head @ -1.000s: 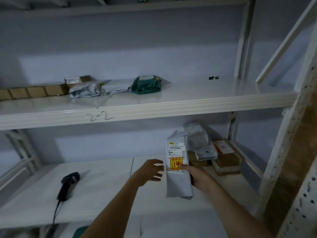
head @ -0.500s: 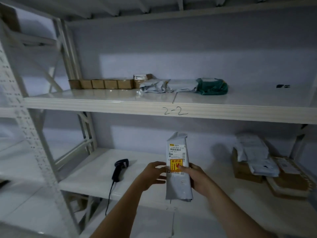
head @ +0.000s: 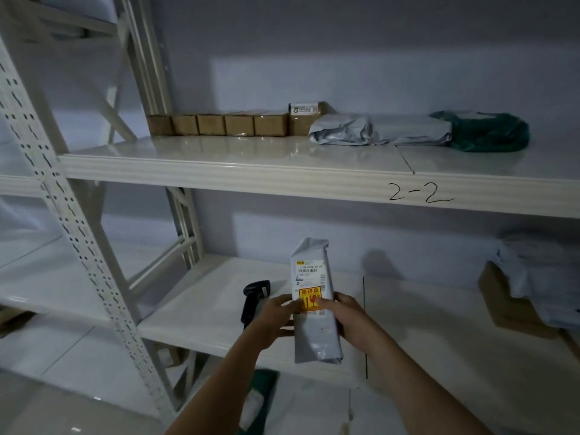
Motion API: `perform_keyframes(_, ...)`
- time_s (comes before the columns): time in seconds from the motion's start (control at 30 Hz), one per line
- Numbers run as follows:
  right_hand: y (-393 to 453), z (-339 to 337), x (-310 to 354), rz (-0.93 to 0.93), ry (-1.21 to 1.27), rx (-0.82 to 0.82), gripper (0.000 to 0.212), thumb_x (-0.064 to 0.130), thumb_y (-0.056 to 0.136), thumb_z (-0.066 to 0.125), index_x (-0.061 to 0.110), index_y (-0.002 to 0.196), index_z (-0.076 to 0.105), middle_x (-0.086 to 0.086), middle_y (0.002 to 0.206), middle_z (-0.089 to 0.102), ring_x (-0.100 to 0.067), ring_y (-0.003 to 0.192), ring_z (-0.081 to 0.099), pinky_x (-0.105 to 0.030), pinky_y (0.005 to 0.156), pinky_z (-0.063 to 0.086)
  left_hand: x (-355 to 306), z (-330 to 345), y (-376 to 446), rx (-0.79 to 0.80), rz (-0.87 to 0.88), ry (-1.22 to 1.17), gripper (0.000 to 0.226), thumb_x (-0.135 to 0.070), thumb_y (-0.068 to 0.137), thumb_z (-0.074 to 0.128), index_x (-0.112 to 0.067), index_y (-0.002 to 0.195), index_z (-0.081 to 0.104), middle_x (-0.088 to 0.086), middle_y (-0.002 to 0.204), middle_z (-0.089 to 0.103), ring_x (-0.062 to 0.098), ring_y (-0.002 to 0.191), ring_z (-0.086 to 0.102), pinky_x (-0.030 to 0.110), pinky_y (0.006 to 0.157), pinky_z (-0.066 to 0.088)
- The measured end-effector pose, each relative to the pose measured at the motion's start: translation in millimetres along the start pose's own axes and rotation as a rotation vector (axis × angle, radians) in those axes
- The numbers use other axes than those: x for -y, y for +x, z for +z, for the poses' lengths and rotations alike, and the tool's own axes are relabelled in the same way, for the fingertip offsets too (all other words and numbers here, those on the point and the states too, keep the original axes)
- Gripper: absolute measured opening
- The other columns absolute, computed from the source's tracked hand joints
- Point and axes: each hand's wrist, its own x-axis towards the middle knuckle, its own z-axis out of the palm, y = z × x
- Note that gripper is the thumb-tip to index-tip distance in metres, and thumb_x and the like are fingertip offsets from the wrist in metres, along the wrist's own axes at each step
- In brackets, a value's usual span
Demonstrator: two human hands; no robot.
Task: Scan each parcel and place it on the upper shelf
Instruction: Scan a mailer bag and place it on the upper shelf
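Observation:
I hold a grey parcel bag [head: 315,334] upright in front of the lower shelf [head: 194,315], its white barcode label and yellow fragile sticker facing me. My left hand [head: 273,320] grips its left edge and my right hand [head: 353,318] grips its right edge. A black handheld scanner [head: 255,296] lies on the lower shelf just left of my left hand, partly hidden behind it. The upper shelf [head: 219,171], marked "2-2", carries a row of small cardboard boxes [head: 219,124], grey bags [head: 376,130] and a green bag [head: 489,131].
A pile of grey bags and cardboard boxes [head: 530,293] sits at the right end of the lower shelf. A perforated rack upright [head: 72,221] and diagonal braces stand at the left. A green bag [head: 260,400] lies below, near the floor.
The view has swung left, so the shelves and pile shifted right. My left hand, apart from the parcel a second ago, now grips its left edge; the parcel stays upright.

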Motion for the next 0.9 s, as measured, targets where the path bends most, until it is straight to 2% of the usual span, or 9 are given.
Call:
perform_keyframes(0.17, 56, -13, -1, -0.005, -0.088, -0.047, 0.033, 0.017, 0.09, 0.072, 0.01, 0.121, 0.067, -0.007, 0.106, 0.077, -0.027, 0.098, 0.074, -0.044, 0.093, 0.057, -8, -23, 48, -0.015, -0.076, 0.145, 0.035, -0.027, 0.097, 0.058, -0.016, 0.13, 0.054, 0.008, 0.123, 0.06, 0.031, 0.111, 0.06, 0.042, 0.092, 0.053)
perform_keyframes(0.27, 96, -22, -2, 0.029, -0.128, -0.128, 0.032, 0.018, 0.089, 0.072, 0.006, 0.119, 0.067, -0.01, 0.106, 0.076, -0.03, 0.097, 0.073, -0.047, 0.095, 0.056, -9, -41, 77, -0.193, -0.146, 0.287, 0.021, -0.027, 0.099, 0.05, -0.019, 0.118, 0.055, 0.007, 0.113, 0.055, 0.027, 0.1, 0.055, 0.038, 0.083, 0.05)
perform_keyframes(0.37, 130, -23, -5, 0.074, -0.158, -0.143, 0.031, 0.017, 0.088, 0.072, 0.004, 0.116, 0.068, -0.011, 0.102, 0.076, -0.028, 0.091, 0.074, -0.038, 0.083, 0.059, -7, -63, 107, -0.36, -0.175, 0.335, 0.01, -0.016, 0.095, 0.053, -0.011, 0.097, 0.06, 0.018, 0.099, 0.058, 0.029, 0.09, 0.058, 0.036, 0.076, 0.047)
perform_keyframes(0.43, 148, -20, -10, 0.097, -0.164, -0.17, 0.031, 0.014, 0.087, 0.073, 0.001, 0.114, 0.069, -0.012, 0.097, 0.077, -0.028, 0.087, 0.074, -0.035, 0.077, 0.058, -3, -78, 122, -0.433, -0.222, 0.352, 0.025, -0.016, 0.093, 0.055, -0.002, 0.112, 0.064, 0.028, 0.108, 0.063, 0.036, 0.102, 0.063, 0.043, 0.086, 0.052)
perform_keyframes(0.5, 163, -15, -17, 0.125, -0.16, -0.213, 0.031, 0.014, 0.085, 0.074, 0.001, 0.112, 0.069, -0.012, 0.095, 0.076, -0.028, 0.084, 0.073, -0.033, 0.074, 0.057, 3, -89, 132, -0.484, -0.235, 0.375, 0.036, -0.016, 0.094, 0.053, 0.001, 0.125, 0.058, 0.025, 0.12, 0.062, 0.038, 0.112, 0.06, 0.046, 0.098, 0.051)
perform_keyframes(0.6, 181, -9, -25, 0.161, -0.143, -0.261, 0.034, 0.019, 0.084, 0.076, 0.0, 0.111, 0.069, -0.013, 0.097, 0.075, -0.028, 0.085, 0.073, -0.034, 0.073, 0.058, 11, -102, 148, -0.478, -0.285, 0.358, 0.048, -0.022, 0.096, 0.053, 0.001, 0.137, 0.046, 0.022, 0.133, 0.053, 0.036, 0.122, 0.053, 0.039, 0.102, 0.046)
perform_keyframes(0.7, 191, -6, -32, 0.185, -0.128, -0.296, 0.035, 0.021, 0.083, 0.076, 0.0, 0.111, 0.069, -0.012, 0.094, 0.076, -0.027, 0.082, 0.074, -0.029, 0.064, 0.057, 27, -111, 169, -0.424, -0.357, 0.351, 0.069, -0.034, 0.096, 0.056, 0.003, 0.147, 0.027, 0.021, 0.146, 0.041, 0.035, 0.13, 0.045, 0.037, 0.099, 0.042)
perform_keyframes(0.8, 198, -2, -39, 0.207, -0.16, -0.333, 0.035, 0.024, 0.084, 0.076, 0.002, 0.111, 0.069, -0.009, 0.092, 0.076, -0.025, 0.08, 0.073, -0.028, 0.063, 0.056, 42, -119, 186, -0.368, -0.396, 0.393, 0.06, -0.032, 0.095, 0.058, 0.005, 0.138, 0.041, 0.021, 0.133, 0.051, 0.034, 0.118, 0.054, 0.035, 0.084, 0.046)
perform_keyframes(0.9, 202, 0, -50, 0.237, -0.196, -0.371, 0.038, 0.031, 0.088, 0.071, 0.003, 0.113, 0.068, -0.008, 0.093, 0.075, -0.024, 0.081, 0.073, -0.032, 0.07, 0.059, 57, -127, 197, -0.323, -0.4, 0.457, 0.048, -0.03, 0.093, 0.059, 0.005, 0.126, 0.052, 0.02, 0.119, 0.059, 0.033, 0.109, 0.059, 0.039, 0.092, 0.051)
